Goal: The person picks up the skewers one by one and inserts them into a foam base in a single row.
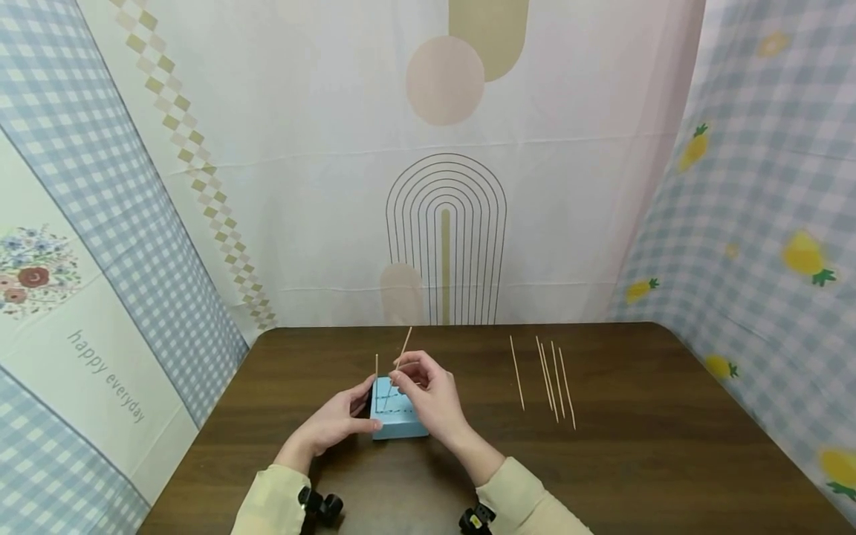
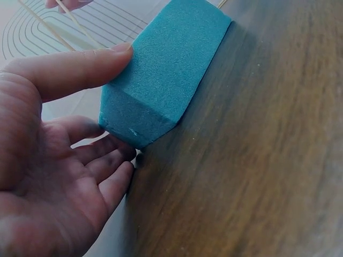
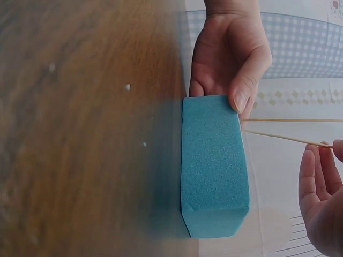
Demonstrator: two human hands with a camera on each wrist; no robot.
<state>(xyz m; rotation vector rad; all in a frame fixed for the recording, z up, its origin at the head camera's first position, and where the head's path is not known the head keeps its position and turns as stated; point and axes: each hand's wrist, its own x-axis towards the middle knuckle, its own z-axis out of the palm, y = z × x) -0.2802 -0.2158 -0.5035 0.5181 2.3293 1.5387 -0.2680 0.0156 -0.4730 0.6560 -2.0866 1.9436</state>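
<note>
The block point(image 1: 400, 429) was light blue and sat flat on the table point(image 1: 622, 416), dark broken lines running across its top. A thin, pale upright stick point(image 1: 377, 365) stood near its left edge. A similar tilted stick point(image 1: 406, 341) leaned rightward, its lower end at the block's top, whether sunk in unclear.

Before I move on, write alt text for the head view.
A person's left hand holds a blue block on a brown table while the right hand pinches a thin stick over it. Another stick stands upright in the block; loose sticks lie at right.
</note>
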